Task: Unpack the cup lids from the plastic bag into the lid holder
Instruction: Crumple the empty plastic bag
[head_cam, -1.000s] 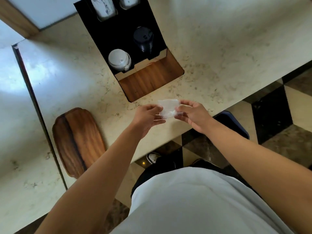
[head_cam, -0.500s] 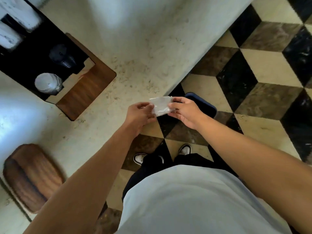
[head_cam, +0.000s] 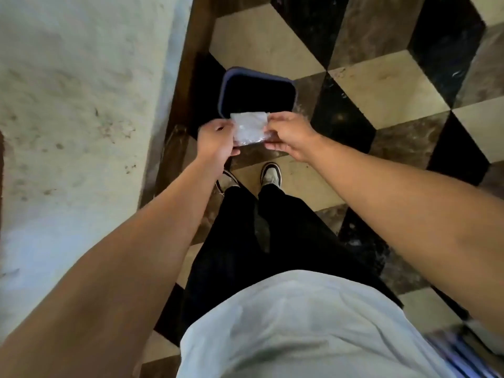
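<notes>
A folded clear plastic bag (head_cam: 249, 128) is stretched between my two hands. My left hand (head_cam: 216, 140) pinches its left edge and my right hand (head_cam: 290, 135) pinches its right edge. The bag looks flat, with no lids visible in it. I hold it over the floor, just in front of the near rim of a dark blue bin (head_cam: 257, 95). The lid holder is out of view.
The pale marble counter (head_cam: 81, 118) runs along the left, with its dark wooden edge beside the bin. The checkered tile floor (head_cam: 381, 85) fills the right. My feet stand just below my hands.
The view has swung right, away from the counter and the lid holder. My hands carried the folded bag off the counter edge to just in front of the bin on the floor.
</notes>
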